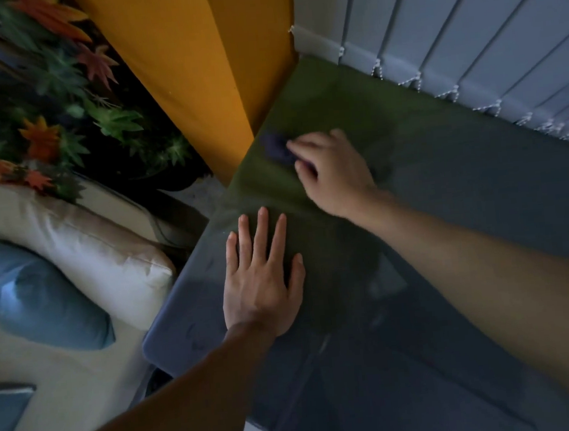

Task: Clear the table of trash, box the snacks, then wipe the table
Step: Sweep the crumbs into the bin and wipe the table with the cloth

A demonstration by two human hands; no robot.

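Observation:
A dark glossy table [447, 201] fills the right and lower part of the head view. My right hand [332, 173] reaches to the table's far left corner and grips a small dark blue cloth [275, 147], pressed on the surface. Most of the cloth is hidden under the curled fingers. My left hand [263, 279] lies flat on the table near its left edge, fingers straight and spread, holding nothing.
An orange wall panel [194, 68] stands just beyond the table's far corner. White vertical blinds [466, 34] run along the far right edge. A cream sofa [83, 253] with a blue cushion [42, 298] sits left, with leafy plants [59, 97] behind.

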